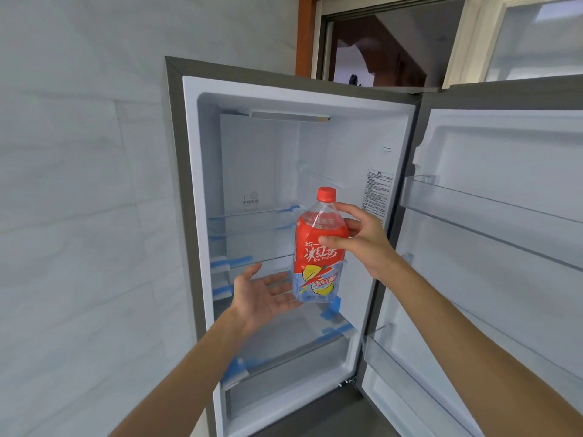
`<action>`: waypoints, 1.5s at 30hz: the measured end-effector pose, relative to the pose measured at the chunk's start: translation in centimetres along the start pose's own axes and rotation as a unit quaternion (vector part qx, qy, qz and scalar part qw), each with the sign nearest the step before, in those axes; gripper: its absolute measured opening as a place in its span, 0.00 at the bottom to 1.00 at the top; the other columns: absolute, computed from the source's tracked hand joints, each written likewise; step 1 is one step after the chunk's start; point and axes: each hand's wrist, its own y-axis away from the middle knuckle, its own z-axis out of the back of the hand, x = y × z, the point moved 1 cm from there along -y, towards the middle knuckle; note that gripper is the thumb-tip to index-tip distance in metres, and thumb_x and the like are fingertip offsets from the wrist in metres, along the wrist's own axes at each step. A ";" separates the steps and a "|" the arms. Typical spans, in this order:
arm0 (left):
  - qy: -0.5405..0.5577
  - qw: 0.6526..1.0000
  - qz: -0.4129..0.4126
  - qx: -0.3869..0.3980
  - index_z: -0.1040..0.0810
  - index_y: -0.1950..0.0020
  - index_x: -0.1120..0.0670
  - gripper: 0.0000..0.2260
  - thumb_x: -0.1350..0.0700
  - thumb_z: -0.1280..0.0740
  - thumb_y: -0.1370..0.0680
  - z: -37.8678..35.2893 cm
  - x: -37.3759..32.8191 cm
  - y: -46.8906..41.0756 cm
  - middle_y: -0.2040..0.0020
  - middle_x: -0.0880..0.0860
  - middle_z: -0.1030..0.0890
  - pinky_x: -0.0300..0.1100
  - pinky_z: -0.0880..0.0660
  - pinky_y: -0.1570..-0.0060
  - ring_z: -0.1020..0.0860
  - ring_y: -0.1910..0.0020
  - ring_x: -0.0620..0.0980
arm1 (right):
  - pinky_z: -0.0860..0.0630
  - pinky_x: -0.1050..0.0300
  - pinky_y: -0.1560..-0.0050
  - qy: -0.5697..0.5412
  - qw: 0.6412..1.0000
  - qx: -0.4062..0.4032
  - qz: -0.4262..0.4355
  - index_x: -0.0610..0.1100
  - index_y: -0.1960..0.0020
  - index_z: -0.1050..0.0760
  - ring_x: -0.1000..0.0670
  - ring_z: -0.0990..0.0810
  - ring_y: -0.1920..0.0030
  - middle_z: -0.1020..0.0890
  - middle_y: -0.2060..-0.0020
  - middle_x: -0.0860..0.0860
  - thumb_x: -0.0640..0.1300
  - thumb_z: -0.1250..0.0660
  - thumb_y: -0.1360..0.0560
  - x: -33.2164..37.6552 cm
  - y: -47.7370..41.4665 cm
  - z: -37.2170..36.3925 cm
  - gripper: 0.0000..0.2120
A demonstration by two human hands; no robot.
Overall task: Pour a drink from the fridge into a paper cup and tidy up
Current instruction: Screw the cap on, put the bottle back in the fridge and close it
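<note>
A large ice tea bottle [317, 257] with a red cap and a red and blue label hangs upright in front of the open fridge [189, 171]. My right hand [359, 238] grips its upper part, thumb on the label and fingers round the shoulder. My left hand [265, 293] is held palm up with straight fingers under the bottle's base, at or just below it. No paper cup is in view.
The fridge door [504, 231] stands open to the right, with bare door racks. Glass shelves [252, 216] inside carry blue tape and hold nothing else. A tiled wall [79, 184] lies to the left, and a window frame above the fridge.
</note>
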 end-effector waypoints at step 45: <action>0.116 0.946 -0.210 -0.219 0.27 0.38 0.62 0.18 0.49 0.41 0.19 2.4 -11.6 -19.1 0.36 0.69 0.26 0.59 0.23 0.53 0.22 0.47 0.67 | 0.17 0.53 0.57 -0.138 0.977 0.164 -0.010 0.49 0.40 0.24 0.48 0.14 0.53 0.14 0.51 0.48 0.33 0.20 0.41 -12.4 -30.2 -6.2 0.32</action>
